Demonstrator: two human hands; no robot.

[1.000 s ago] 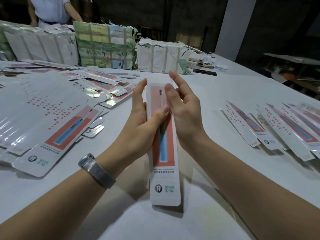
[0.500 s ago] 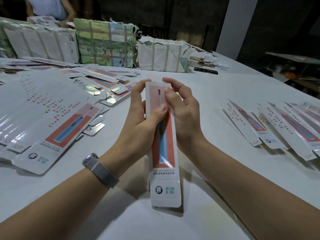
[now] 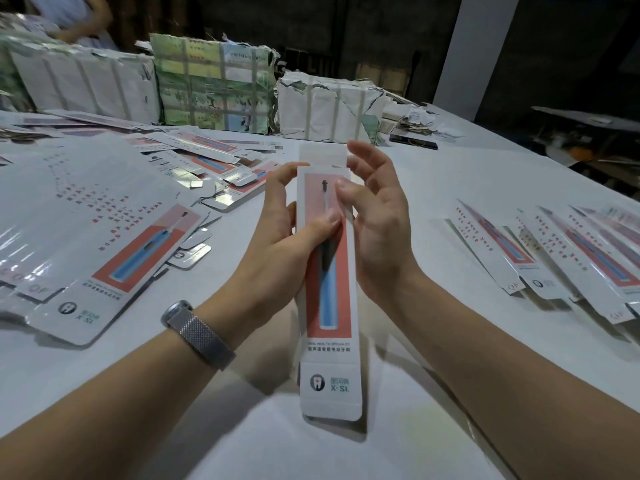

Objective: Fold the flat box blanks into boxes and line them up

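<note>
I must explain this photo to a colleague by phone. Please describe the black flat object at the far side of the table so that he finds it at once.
Start at the white table and follow its far edge to the white strapped bundle. Just right of that bundle, before a loose heap of papers, lies the black flat object. It is the only dark, plain thing there; everything around it is white or printed.

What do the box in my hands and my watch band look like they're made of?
Box: thin printed card, probably coated; it keeps crisp creases, and its flap stands stiff. The flat blanks show glossy glare. Watch band: looks like fine woven metal mesh, silver-grey, though a metallic fabric can't be ruled out.
</note>
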